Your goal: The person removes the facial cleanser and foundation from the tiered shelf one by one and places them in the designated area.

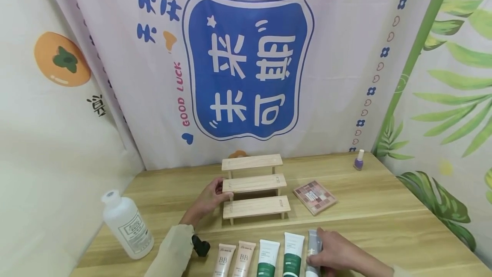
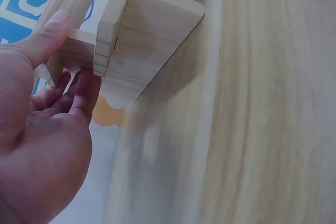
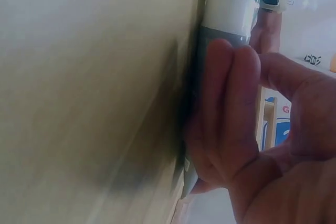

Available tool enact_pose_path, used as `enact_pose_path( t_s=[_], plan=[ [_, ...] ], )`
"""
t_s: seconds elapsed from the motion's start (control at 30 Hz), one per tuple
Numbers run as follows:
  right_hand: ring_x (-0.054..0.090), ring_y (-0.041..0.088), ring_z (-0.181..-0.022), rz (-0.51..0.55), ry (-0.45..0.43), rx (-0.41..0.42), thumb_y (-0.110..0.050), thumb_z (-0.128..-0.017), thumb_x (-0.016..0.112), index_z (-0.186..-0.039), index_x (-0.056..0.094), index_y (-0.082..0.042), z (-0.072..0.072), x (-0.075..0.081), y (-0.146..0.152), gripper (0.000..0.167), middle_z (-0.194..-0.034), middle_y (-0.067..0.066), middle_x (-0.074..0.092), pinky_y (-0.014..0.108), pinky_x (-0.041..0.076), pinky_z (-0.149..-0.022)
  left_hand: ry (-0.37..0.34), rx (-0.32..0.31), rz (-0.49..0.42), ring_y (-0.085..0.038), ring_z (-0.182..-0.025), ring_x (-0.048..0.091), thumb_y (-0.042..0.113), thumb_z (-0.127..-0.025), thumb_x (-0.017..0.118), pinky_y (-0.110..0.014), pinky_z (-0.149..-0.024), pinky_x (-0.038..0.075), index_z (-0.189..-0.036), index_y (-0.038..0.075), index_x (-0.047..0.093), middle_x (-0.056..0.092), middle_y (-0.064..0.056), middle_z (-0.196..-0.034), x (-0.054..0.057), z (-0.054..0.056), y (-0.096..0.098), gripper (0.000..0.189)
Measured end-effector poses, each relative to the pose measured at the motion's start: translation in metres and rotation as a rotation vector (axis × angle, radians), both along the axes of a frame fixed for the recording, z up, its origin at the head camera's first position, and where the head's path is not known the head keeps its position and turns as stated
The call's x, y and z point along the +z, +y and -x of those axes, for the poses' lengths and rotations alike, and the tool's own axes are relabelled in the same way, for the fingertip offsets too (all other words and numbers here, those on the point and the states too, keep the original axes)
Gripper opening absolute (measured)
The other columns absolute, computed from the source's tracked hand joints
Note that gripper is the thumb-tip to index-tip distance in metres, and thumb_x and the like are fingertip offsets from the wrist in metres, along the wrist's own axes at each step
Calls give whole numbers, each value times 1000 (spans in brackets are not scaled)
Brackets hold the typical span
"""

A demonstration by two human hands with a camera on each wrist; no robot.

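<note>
A three-tier wooden display stand [image 1: 251, 184] rises in steps on the table. My left hand [image 1: 209, 200] grips its left end, and the left wrist view shows the thumb [image 2: 44, 38] above a wooden edge with fingers curled beneath. At the front right, my right hand [image 1: 338, 249] holds a grey squeeze tube [image 1: 314, 243] between thumb and fingers. Its white cap [image 3: 228, 13] shows in the right wrist view. Left of it lie two white-and-green tubes, one nearer [image 1: 294, 247] and one farther [image 1: 267, 253], then two pinkish BB cream tubes [image 1: 243, 260].
A makeup palette [image 1: 315, 197] lies right of the stand. Purple nail polish [image 1: 358, 161] stands at the back right corner. A white plastic bottle [image 1: 128, 225] stands at the left. Printed curtains [image 1: 342, 76] hang behind the wooden table [image 1: 384, 213].
</note>
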State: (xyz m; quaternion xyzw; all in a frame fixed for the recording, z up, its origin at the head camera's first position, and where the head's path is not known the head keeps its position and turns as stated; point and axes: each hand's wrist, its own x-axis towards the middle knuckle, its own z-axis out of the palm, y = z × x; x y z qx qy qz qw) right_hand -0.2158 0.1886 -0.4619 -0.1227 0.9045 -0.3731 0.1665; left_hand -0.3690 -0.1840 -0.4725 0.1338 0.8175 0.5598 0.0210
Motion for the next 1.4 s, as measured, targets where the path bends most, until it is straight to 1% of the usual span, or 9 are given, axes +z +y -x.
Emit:
enact_pose_path(
  t_s=[0.2, 0.3, 0.37, 0.47, 0.67, 0.83, 0.97, 1.17, 1.4],
  plan=[
    [56, 15, -42, 35, 8, -7, -22, -74, 76, -114, 48, 15, 2, -2, 1, 61, -65, 7, 59, 28, 48, -38, 15, 11, -3, -24, -106, 57, 11, -88, 73, -38, -92, 50, -130, 1, 50, 57, -14, -119, 0, 1, 1, 49],
    [56, 16, -42, 46, 17, -10, -21, -75, 75, -119, 46, 17, 4, -4, 1, 65, -67, 7, 58, 31, 49, -37, 5, 9, -6, -25, -107, 57, 9, -89, 71, -39, -93, 49, -131, 0, 48, 56, -16, -121, 2, 1, 1, 50],
    [55, 15, -41, 39, 20, -13, -22, -75, 75, -128, 39, 21, 4, -4, 1, 77, -67, 7, 58, 31, 48, -36, -8, 10, -7, -26, -108, 56, 7, -89, 70, -41, -94, 49, -132, -2, 47, 56, -17, -121, 5, 0, 2, 50],
    [55, 15, -40, 31, 16, -14, -24, -75, 76, -135, 30, 24, 3, -4, 1, 89, -66, 7, 59, 31, 48, -36, -12, 1, 2, -27, -109, 56, 7, -90, 70, -41, -96, 48, -133, -2, 46, 56, -17, -122, 10, -4, 3, 50],
    [54, 12, -39, 45, 0, -12, -28, -78, 76, -140, 18, 26, 3, -2, 5, 100, -61, 6, 60, 30, 48, -36, 20, -35, -7, -23, -107, 56, 13, -90, 72, -35, -89, 50, -132, -1, 47, 56, -15, -121, 3, 3, -1, 51],
    [53, 12, -37, 90, -29, -8, -34, -84, 74, -142, 16, 24, 0, 0, 10, 100, -54, 6, 60, 28, 45, -36, 12, -36, -12, -23, -105, 56, 13, -89, 73, -34, -89, 50, -131, 0, 47, 56, -14, -119, 2, 3, -2, 51],
    [54, 13, -37, 88, -21, -31, -37, -86, 71, -144, 18, 20, 1, 3, 12, 97, -53, 6, 60, 27, 44, -36, 4, -27, -11, -23, -105, 57, 13, -88, 73, -33, -89, 50, -132, 0, 47, 57, -14, -119, 2, 2, -2, 52],
    [55, 16, -39, 110, -18, -82, -34, -90, 68, -145, 23, 16, 4, 6, 12, 87, -58, 8, 61, 31, 47, -38, -5, -14, -10, -23, -105, 57, 13, -88, 73, -35, -90, 49, -132, 1, 48, 57, -14, -119, 1, 2, -2, 52],
    [56, 17, -42, 192, -17, -102, -31, -92, 66, -145, 25, 14, 4, 5, 12, 80, -66, 9, 61, 33, 48, -39, -7, -3, -5, -24, -106, 56, 15, -88, 74, -35, -92, 49, -131, 2, 49, 56, -15, -120, -2, -2, 0, 52]
  ],
)
